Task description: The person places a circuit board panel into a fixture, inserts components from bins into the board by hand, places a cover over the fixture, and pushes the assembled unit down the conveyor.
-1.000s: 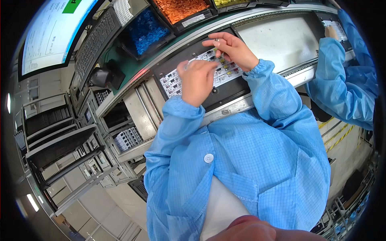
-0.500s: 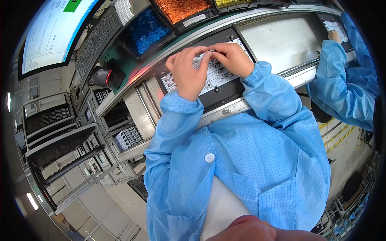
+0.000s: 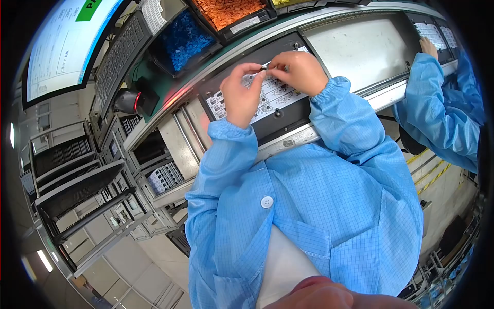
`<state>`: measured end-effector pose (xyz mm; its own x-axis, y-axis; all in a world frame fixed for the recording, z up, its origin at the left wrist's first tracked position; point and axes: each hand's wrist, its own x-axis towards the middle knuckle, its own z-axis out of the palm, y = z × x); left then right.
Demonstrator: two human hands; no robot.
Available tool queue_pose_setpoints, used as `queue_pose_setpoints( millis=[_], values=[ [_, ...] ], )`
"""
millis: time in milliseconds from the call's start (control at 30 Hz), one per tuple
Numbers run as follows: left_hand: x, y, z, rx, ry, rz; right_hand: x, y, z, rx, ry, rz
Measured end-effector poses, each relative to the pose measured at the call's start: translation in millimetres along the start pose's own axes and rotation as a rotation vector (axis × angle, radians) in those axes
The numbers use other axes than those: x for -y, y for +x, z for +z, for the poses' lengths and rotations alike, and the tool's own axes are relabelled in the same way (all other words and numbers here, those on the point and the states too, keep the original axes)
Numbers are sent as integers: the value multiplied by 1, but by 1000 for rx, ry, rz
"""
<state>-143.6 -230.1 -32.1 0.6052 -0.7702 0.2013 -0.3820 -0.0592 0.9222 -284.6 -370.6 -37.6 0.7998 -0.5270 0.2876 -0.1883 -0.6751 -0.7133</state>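
The small dark part (image 3: 264, 68) pinched at the meeting fingertips of the left hand (image 3: 241, 97) and the right hand (image 3: 301, 72) is too small to be identified and is partly covered. Toward the far edge of the black carrier (image 3: 296, 115), sections of the circuit boards (image 3: 275, 98) are hidden by both hands; their printed markings cannot be read. The carrier's near left corner is covered by the left cuff (image 3: 232, 131). Beyond its far edge, the yellow parts bin (image 3: 290, 3) and the monitor (image 3: 67, 49) are cut off by the top of the view.

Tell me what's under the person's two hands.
Under the left hand and right hand is a white circuit board in a black frame. Whatever the hands cover cannot be seen.
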Motion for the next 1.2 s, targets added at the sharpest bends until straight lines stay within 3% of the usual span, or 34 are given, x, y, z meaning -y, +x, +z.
queue_pose_setpoints(
  millis=[100,133,233,367,1200],
  values=[
    [5,-8,0,44,79,117,-13,3,-8,-246,-14,48],
    [-8,-13,-3,155,147,79,-10,4,-13,-274,38,140],
    [-24,-29,3,253,456,218,-20,3,-21,-249,7,208],
    [-21,-36,18,226,542,287,-21,1,-19,-286,3,161],
    [-28,-35,35,221,731,558,-16,-2,-22,-262,-28,107]
  ],
)
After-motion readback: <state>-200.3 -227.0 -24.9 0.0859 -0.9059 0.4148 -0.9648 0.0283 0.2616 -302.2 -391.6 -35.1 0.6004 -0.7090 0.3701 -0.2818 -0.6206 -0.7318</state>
